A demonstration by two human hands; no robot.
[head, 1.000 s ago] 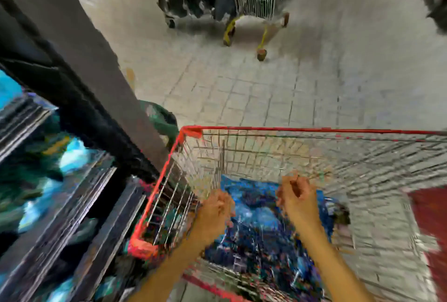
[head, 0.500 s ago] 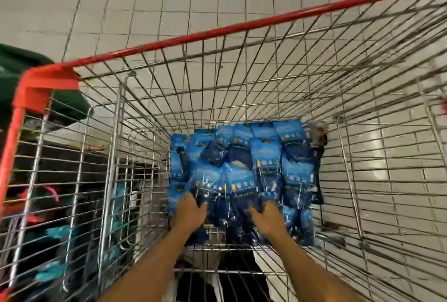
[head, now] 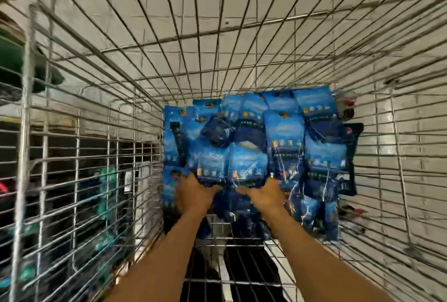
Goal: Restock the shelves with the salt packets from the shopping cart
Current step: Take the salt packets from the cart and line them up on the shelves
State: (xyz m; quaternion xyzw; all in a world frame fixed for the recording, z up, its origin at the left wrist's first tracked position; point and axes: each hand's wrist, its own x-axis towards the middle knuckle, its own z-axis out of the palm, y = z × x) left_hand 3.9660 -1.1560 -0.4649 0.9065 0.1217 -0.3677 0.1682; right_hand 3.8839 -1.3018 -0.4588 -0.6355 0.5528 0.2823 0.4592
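Several blue salt packets (head: 285, 132) lie in a pile on the bottom of the wire shopping cart (head: 101, 113). Both arms reach down into the cart. My left hand (head: 194, 194) grips the near edge of a blue packet (head: 210, 167) at the pile's near left. My right hand (head: 264, 195) grips the near edge of the packet beside it (head: 248, 166). The fingertips of both hands are hidden under the packets. The frame is blurred by motion.
The cart's wire walls close in on the left, far side and right (head: 399, 156). Through the left wall I see dark shelving with teal packets (head: 106, 180). Pale floor tiles (head: 254, 23) show beyond the cart. A dark green object (head: 14, 59) sits outside at the upper left.
The view has dropped deeper into the cart and closer to the pile. Both hands went from above the packets down to their near edges and took hold of them.
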